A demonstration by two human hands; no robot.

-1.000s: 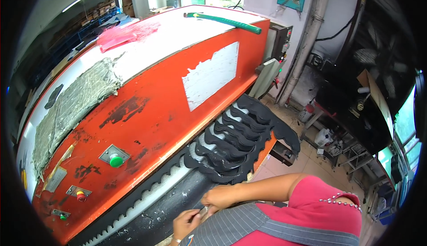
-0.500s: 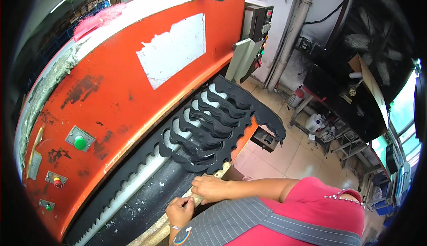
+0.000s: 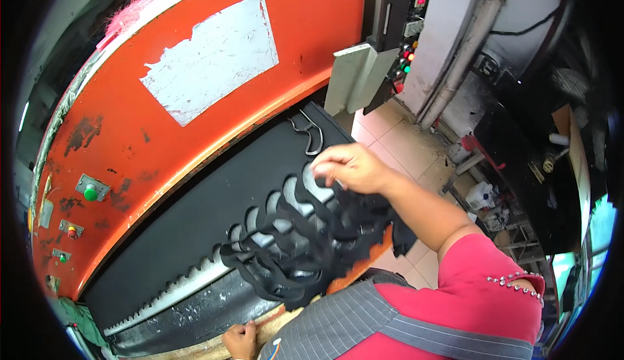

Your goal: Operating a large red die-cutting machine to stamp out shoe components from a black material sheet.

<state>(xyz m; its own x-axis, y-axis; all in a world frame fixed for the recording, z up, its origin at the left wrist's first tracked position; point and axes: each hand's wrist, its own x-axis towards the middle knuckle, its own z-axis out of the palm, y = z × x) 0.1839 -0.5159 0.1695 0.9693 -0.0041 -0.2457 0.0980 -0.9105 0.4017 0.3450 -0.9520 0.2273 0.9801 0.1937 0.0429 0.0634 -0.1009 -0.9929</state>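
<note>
My right hand [image 3: 352,168] reaches over the far right of the machine bed, fingers curled beside the black cut-out sheet [image 3: 279,220]. Whether they grip the sheet's edge cannot be made out. This limp sheet is full of curved openings and lies in wavy, overlapping strips, blurred near my hand. Just beyond my fingers, a thin metal-edged cutting die [image 3: 311,133] rests on the flat black bed [image 3: 214,191]. Low in front of me, my left hand [image 3: 240,340] is closed in a loose fist against the wooden front edge [image 3: 195,352].
An orange press beam [image 3: 195,54] spans the far side, with a green button [image 3: 90,194] at its left. A pale metal bracket [image 3: 354,77] and control box [image 3: 396,22] stand at the right end. Beyond is a dark table [image 3: 513,158] with items beneath.
My right hand has left the front edge and moved up and right. The cut-out sheet has shifted towards me, uncovering the bed and the cutting die. My view has turned too.
</note>
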